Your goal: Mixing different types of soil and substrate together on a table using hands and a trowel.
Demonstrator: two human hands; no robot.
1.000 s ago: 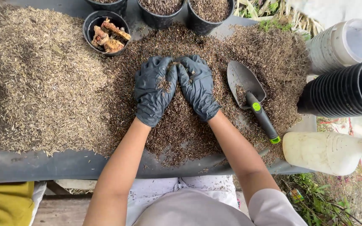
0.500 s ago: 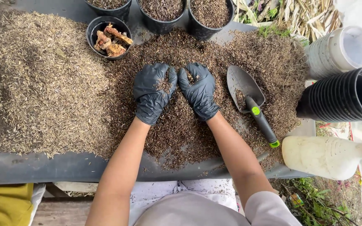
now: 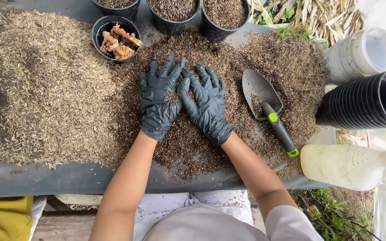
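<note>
Both gloved hands are now lying flat and spread on the dark potting mix (image 3: 228, 89), where half a second ago they were cupped together, fingers curled around a small scoop of it. The left hand (image 3: 159, 100) is pressing down with its fingers (image 3: 168, 71) fanned wide toward the far edge of the tabletop (image 3: 45, 178), and the right hand (image 3: 208, 107) is lying just beside it, its thumb touching the left palm, fingers (image 3: 208, 80) equally wide and holding nothing. A few crumbs of mix are sitting on the back of the left glove, which suggests that the scoop has been let fall and the hands are now smoothing or stirring the heap rather than lifting from it. The dark mix is filling the middle and right part of the tabletop, beneath and around both hands, and is meeting a paler heap of husks (image 3: 41, 85) that is covering the left part. A trowel (image 3: 266, 107) with a black and green handle is lying untouched on the mix just right of the right hand. Along the far edge, a small black pot (image 3: 99, 33) holding brownish root pieces (image 3: 117, 42) is standing beside three filled pots (image 3: 173, 15). At the right edge a stack of empty black pots (image 3: 367, 102) is lying on its side, with a spray bottle (image 3: 345, 165) near it.
</note>
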